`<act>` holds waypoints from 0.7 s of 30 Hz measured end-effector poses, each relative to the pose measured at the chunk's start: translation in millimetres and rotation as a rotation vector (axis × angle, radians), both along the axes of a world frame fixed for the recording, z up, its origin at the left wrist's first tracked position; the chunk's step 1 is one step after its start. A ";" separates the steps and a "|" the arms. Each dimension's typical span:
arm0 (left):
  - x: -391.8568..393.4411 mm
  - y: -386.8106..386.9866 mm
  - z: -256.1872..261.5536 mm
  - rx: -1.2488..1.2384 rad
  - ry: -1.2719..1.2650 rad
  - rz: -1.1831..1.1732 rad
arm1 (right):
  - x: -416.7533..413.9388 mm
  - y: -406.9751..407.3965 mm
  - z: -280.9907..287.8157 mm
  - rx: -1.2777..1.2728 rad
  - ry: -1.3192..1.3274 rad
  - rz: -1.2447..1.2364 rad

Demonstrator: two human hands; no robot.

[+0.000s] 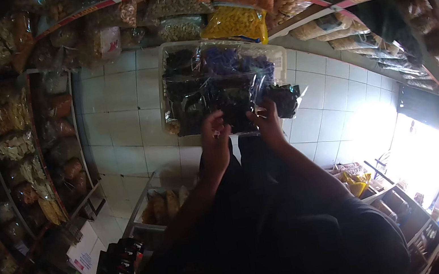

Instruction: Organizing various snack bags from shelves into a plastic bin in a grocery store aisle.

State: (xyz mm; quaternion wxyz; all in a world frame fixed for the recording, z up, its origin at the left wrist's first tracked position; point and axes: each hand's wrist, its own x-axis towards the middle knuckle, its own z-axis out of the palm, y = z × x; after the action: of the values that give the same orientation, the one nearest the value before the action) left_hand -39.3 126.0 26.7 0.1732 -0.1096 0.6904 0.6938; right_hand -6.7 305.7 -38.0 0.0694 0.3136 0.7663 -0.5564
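Observation:
A white plastic crate [163, 103] stands on the tiled floor before me, filled with clear plastic packs. Dark packs [235, 98] fill its near and middle part, and purple packs [222, 60] lie towards its far right. My left hand [216, 139] is at the near edge of the crate, fingers apart, beside the front dark packs. Over the near right corner is my right hand [270, 122], its fingers at the plastic of the packs; whether it grips them is unclear. Just beyond it, a dark pack [286, 100] sticks out past the crate's right side.
Shelves with bagged dry goods [10, 109] line the left. Behind the crate, a yellow bag [234, 25] sits on a low shelf among other bags. More bags [323, 28] hang or lie at the right. A box of packs [166, 205] stands near my left forearm.

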 end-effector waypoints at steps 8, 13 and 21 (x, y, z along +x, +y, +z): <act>19.6 26.4 -76.4 -0.330 0.088 -0.301 | -13.6 2.4 -41.8 0.084 0.195 0.083; 1.9 34.7 -37.5 -0.104 -0.097 -0.332 | -9.1 9.7 -29.1 -0.150 0.226 -0.007; -17.6 31.1 -0.8 0.292 -0.061 -0.209 | 5.4 38.2 106.0 -0.500 0.203 -0.074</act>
State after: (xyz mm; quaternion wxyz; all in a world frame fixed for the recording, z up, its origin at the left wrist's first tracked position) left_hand -56.9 157.0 25.9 0.2793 -0.0322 0.5841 0.7614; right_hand -1.4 343.8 68.1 0.0468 0.2572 0.5963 -0.7590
